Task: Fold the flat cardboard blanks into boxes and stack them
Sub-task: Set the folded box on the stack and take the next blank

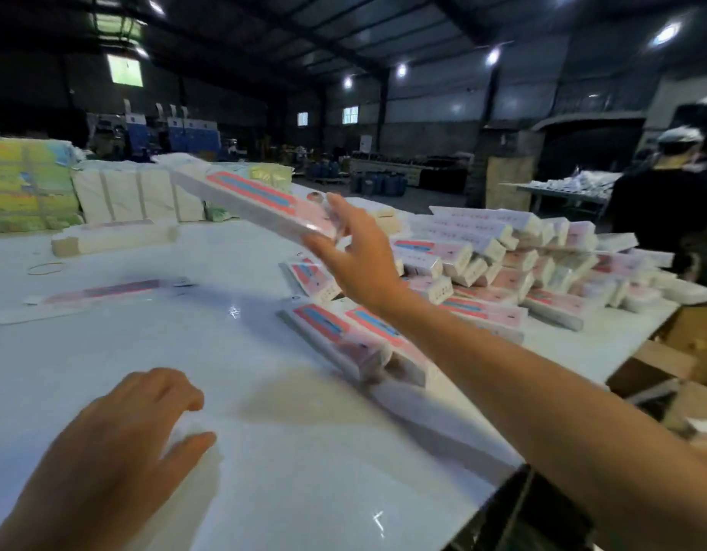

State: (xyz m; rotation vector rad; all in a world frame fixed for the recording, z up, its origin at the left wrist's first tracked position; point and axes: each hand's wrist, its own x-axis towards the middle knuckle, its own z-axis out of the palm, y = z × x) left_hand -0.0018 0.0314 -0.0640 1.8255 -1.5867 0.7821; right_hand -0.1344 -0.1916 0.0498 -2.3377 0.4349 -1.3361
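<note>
My right hand [353, 256] is stretched out over the white table [264, 451] and grips one end of a long folded box [248, 200], pink and blue on its face, held in the air and slanting up to the left. Beyond it lies a pile of several folded boxes [514, 256], and two more boxes [343, 344] lie nearer me. My left hand [117, 443] hovers low over the near table, fingers loosely bent, holding nothing. A flat blank [101, 292] lies on the table at the left. A stack of flat blanks [113, 236] sits farther back.
Wrapped white and green bundles [81, 188] line the far left of the table. A rubber band [46, 268] lies near them. A person in dark clothes [665, 200] stands at the far right. Brown cartons [681, 351] sit beyond the table's right edge.
</note>
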